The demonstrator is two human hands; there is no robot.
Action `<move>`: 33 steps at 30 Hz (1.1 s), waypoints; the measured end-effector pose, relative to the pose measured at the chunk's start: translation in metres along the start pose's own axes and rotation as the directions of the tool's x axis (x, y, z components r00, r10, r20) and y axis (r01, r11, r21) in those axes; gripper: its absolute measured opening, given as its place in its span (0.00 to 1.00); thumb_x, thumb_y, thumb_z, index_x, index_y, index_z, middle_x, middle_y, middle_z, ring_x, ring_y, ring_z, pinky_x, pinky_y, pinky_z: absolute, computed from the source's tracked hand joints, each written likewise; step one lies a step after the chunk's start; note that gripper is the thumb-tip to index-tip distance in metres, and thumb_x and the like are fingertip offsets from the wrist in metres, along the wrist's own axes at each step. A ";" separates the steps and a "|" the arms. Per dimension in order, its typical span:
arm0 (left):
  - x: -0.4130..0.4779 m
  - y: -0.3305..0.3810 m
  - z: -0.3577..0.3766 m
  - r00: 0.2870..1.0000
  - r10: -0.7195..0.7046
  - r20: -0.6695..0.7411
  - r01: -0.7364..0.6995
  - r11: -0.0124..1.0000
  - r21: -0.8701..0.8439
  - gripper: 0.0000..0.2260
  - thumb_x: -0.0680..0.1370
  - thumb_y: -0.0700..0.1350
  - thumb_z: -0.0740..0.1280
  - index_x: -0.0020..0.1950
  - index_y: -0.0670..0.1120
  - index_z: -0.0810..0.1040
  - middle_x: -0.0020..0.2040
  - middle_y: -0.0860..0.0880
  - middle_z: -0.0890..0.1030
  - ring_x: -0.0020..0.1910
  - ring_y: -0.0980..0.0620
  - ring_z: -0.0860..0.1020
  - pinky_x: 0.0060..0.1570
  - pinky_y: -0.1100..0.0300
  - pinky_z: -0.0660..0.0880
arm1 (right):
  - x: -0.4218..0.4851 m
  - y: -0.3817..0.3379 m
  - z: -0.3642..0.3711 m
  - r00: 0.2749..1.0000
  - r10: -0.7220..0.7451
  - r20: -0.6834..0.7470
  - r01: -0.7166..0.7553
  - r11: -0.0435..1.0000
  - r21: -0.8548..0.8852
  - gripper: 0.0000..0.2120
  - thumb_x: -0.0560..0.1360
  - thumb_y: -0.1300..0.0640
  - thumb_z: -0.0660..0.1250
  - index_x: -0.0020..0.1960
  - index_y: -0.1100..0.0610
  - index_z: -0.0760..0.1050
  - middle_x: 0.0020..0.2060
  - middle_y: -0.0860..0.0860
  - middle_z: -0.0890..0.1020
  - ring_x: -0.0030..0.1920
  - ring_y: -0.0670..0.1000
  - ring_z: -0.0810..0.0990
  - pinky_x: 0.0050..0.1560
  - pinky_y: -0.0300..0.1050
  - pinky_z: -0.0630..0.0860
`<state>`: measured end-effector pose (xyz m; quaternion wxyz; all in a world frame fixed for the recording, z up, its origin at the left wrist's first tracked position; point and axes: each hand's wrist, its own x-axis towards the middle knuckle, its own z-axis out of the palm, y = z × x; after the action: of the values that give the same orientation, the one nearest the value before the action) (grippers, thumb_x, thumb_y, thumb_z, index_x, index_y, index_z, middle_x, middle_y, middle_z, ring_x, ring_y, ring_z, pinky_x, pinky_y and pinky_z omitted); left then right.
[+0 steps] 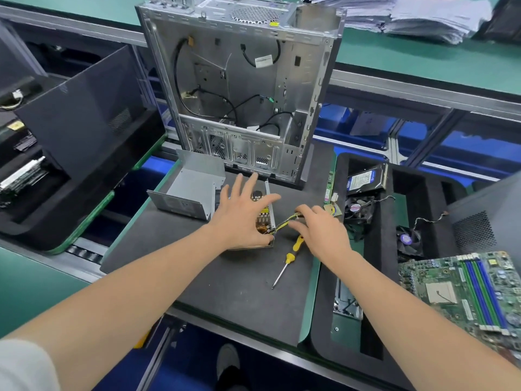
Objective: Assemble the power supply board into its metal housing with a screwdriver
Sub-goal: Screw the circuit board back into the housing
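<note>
Head view: left hand (242, 218) splayed over board (265, 218), right hand (321, 232) pinches wires (283, 222); screwdriver (287, 261) tip points near-left.

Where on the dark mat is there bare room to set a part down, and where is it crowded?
Bare: the near stretch of the mat, from the screwdriver tip to the front edge, and the patch in front of the metal housing. Crowded: the middle, where the left hand covers the power supply board and the right hand holds its wires.
</note>
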<state>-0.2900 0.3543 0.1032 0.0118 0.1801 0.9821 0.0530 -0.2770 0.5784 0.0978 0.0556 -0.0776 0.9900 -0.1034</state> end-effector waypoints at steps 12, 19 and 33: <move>0.012 -0.008 0.007 0.991 0.110 0.072 -0.101 0.988 -0.119 0.34 0.66 0.71 0.65 0.69 0.62 0.64 0.70 0.49 0.74 0.67 0.42 0.74 0.69 0.35 0.68 | 0.009 0.005 0.004 0.948 0.174 -0.267 -0.043 0.901 0.432 0.10 0.79 0.66 0.68 0.58 0.62 0.85 0.64 0.57 0.74 0.54 0.54 0.78 0.60 0.43 0.72; 0.011 -0.006 0.005 0.992 0.092 0.091 -0.079 0.987 -0.137 0.34 0.66 0.71 0.64 0.69 0.62 0.63 0.70 0.49 0.74 0.67 0.41 0.74 0.74 0.28 0.57 | 0.038 -0.018 0.010 0.939 0.326 -0.108 -0.204 0.781 0.590 0.18 0.77 0.69 0.63 0.63 0.59 0.84 0.60 0.59 0.81 0.62 0.59 0.79 0.66 0.46 0.73; -0.007 0.015 0.009 1.000 0.006 -0.012 -0.007 0.998 -0.067 0.39 0.64 0.73 0.63 0.73 0.61 0.63 0.58 0.47 0.79 0.56 0.41 0.81 0.76 0.32 0.55 | 0.059 -0.007 0.006 0.995 -0.025 0.094 -0.055 0.657 0.752 0.07 0.74 0.59 0.79 0.48 0.47 0.88 0.40 0.47 0.87 0.45 0.47 0.83 0.56 0.53 0.81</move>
<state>-0.2778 0.3671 0.0957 0.0117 0.1826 0.9793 0.0869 -0.3328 0.5612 0.0877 0.1312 -0.0442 0.8550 -0.4998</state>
